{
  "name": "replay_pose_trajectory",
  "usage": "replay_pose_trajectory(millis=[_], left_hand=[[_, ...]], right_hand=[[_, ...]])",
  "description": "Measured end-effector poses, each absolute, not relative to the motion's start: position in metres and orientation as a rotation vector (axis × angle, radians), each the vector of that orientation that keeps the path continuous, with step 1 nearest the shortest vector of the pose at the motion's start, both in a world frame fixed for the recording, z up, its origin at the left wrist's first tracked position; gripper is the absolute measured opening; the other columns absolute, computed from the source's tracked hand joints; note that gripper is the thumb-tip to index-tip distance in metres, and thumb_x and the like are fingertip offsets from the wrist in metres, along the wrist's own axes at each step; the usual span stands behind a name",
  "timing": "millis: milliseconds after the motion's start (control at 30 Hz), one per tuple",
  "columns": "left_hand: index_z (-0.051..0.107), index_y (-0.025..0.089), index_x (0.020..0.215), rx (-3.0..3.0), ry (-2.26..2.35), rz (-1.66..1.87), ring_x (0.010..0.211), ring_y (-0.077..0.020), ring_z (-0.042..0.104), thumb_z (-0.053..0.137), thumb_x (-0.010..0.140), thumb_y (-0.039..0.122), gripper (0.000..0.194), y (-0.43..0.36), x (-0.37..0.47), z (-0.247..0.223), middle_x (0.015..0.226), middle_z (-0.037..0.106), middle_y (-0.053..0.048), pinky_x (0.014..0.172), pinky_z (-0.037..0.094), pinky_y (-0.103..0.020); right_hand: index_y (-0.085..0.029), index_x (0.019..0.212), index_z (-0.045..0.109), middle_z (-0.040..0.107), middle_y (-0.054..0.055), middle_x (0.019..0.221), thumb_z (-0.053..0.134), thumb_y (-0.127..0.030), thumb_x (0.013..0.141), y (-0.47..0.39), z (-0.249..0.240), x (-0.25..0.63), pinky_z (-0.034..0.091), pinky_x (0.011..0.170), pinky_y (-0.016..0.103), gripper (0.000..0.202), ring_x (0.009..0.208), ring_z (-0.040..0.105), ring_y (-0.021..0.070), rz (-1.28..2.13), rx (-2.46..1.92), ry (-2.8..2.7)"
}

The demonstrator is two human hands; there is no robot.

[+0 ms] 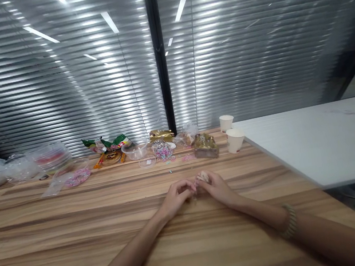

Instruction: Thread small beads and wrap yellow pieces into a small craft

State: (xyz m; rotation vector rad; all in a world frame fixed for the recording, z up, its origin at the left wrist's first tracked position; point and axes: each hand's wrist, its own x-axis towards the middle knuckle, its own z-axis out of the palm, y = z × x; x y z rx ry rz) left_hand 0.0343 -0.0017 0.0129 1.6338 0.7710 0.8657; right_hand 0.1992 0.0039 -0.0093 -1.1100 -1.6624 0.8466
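My left hand [177, 193] and my right hand [218, 187] meet at the fingertips above the wooden table, both closed in a pinch. Between them is a small pink piece [195, 185], too blurred to tell its kind. A pale cream object [202, 176] sits in the curled fingers of my right hand; it is partly hidden. Beyond the hands lies a heap of small pink, blue and white pieces [163, 151], with loose pink pieces [188, 157] beside it.
Along the table's [112, 233] back are paper cups [235, 141], a gold-wrapped block [205, 146], a clear bowl [135, 151], green snack bags [108, 143], a clear container of pink pieces [78, 176] and stacked plastic lids [51, 157]. A white table [327, 145] adjoins at right.
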Motion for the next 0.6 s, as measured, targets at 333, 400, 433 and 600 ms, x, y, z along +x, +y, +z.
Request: replay_pose_trajectory(millis=[333,400,433,600], left_hand=[[0.066,0.014,0.092,1.514,0.971,0.912,0.047,-0.0063,0.041,0.057,0.068,0.04,0.036,0.0032,0.0317,0.0057,0.064,0.063,-0.003,0.046,0.03,-0.018],[0.067,0.014,0.09,1.481,1.0,1.0,0.051,-0.0081,0.045,0.059,0.066,0.041,0.036,0.0038,0.0318,0.0051,0.076,0.066,-0.006,0.048,0.033,-0.019],[0.067,0.014,0.089,1.467,1.013,1.032,0.052,-0.0089,0.046,0.06,0.065,0.041,0.036,0.0039,0.0319,0.005,0.079,0.067,-0.007,0.049,0.034,-0.02],[0.068,0.016,0.087,1.493,1.014,1.052,0.05,-0.0096,0.048,0.061,0.065,0.039,0.033,0.0044,0.0327,0.0056,0.079,0.068,-0.006,0.046,0.034,-0.02]], right_hand=[[-0.017,0.068,0.046,0.047,-0.002,0.062,0.051,-0.038,0.075,0.002,-0.0059,0.1983,0.033,0.053,0.021,0.023,0.058,0.042,0.011,0.829,-1.106,-1.729],[-0.017,0.067,0.046,0.046,-0.003,0.06,0.05,-0.039,0.076,0.0009,-0.0041,0.1985,0.031,0.052,0.021,0.024,0.057,0.041,0.0106,0.796,-1.119,-1.767],[-0.017,0.067,0.045,0.045,-0.003,0.06,0.049,-0.039,0.076,0.0004,-0.0034,0.1986,0.031,0.052,0.021,0.024,0.057,0.04,0.0106,0.783,-1.12,-1.783],[-0.017,0.076,0.05,0.049,0.0,0.068,0.039,-0.041,0.082,-0.002,-0.001,0.199,0.034,0.056,0.022,0.027,0.062,0.044,0.0124,0.874,-1.067,-1.812]])
